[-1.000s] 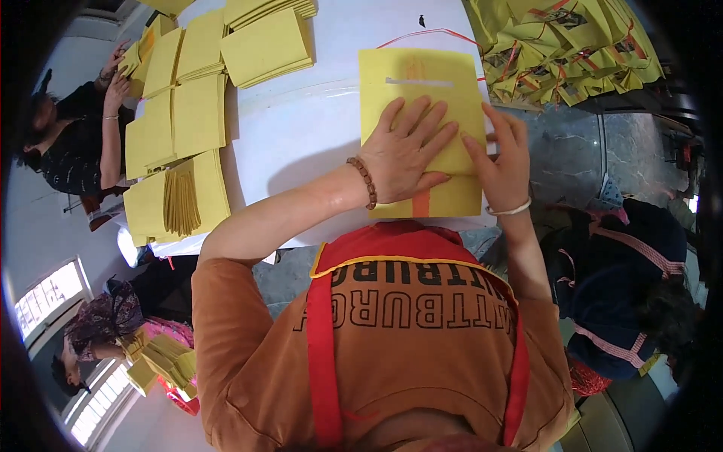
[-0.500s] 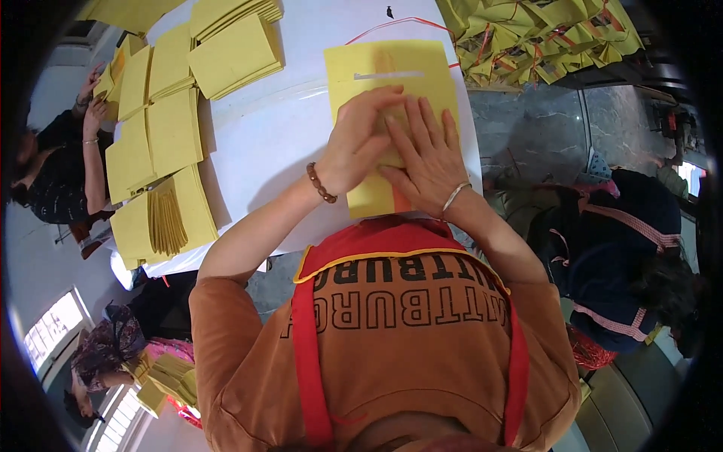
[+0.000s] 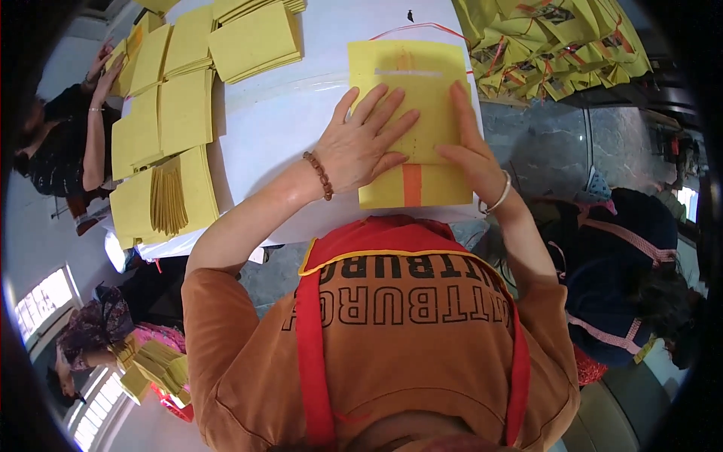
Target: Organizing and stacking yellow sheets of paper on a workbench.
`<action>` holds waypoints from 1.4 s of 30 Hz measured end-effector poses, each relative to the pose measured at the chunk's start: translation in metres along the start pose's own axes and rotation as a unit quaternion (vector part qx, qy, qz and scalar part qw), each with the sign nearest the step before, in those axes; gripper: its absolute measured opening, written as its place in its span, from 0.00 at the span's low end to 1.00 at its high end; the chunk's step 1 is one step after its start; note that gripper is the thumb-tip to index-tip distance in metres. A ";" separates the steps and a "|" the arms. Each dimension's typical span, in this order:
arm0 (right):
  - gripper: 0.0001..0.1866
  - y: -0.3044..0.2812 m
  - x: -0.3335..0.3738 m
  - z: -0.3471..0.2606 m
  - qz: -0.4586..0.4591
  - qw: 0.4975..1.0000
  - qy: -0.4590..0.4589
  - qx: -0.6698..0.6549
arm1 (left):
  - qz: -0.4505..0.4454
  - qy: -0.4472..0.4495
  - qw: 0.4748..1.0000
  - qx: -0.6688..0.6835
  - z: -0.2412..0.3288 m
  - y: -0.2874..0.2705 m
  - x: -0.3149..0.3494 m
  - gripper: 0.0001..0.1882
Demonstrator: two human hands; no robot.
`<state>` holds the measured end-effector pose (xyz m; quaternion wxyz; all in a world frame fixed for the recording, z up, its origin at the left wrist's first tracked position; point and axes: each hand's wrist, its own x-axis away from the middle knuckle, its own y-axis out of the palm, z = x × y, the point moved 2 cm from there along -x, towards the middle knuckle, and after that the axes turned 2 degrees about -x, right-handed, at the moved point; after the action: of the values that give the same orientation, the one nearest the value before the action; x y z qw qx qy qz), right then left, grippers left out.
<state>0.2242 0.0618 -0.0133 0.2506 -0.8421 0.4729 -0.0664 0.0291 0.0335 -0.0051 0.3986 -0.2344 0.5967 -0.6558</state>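
A yellow paper piece (image 3: 431,113) lies on the white table in front of me. It has an orange strip (image 3: 412,187) near its near edge and a narrow white band (image 3: 408,73) across its far part. A crease or layer edge runs across its near part. Spread fingers of my left hand (image 3: 360,143) press flat on the paper's left side. My right hand (image 3: 474,151) rests along the right edge, its fingers stretched forward and the thumb apart on the paper. Neither hand grips anything.
Stacks of folded yellow paper (image 3: 184,113) line the table's (image 3: 263,124) left side. A red string (image 3: 422,26) lies beyond my sheet. Bundled yellow paper pieces (image 3: 546,45) fill the far right. People sit at left and right; a co-worker's hands (image 3: 105,75) touch yellow paper at the far left.
My hands, close together over the paper's middle before, have moved apart toward its left and right sides. More of the paper and its orange strip now shows.
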 end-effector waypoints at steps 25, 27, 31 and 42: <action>0.31 -0.044 -0.021 0.016 0.090 0.975 0.031 -0.201 | 0.046 0.047 0.992 -0.104 0.024 -0.012 -0.036 0.20; 0.36 -0.047 -0.019 0.021 0.163 0.969 -0.017 -0.186 | 0.114 0.056 0.990 0.054 -0.002 -0.041 -0.033 0.22; 0.37 -0.030 -0.009 0.007 0.073 0.964 0.001 -0.257 | 0.254 -0.042 0.964 0.067 -0.065 -0.090 0.001 0.28; 0.28 -0.005 0.000 0.008 -0.004 0.999 -0.010 -0.030 | 0.216 -0.150 0.946 -0.190 -0.253 0.024 0.044 0.29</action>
<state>0.2311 0.0668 -0.0182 0.2299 -0.8518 0.4685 -0.0448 -0.1881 0.1500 -0.0809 0.5637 -0.2674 0.6798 -0.3855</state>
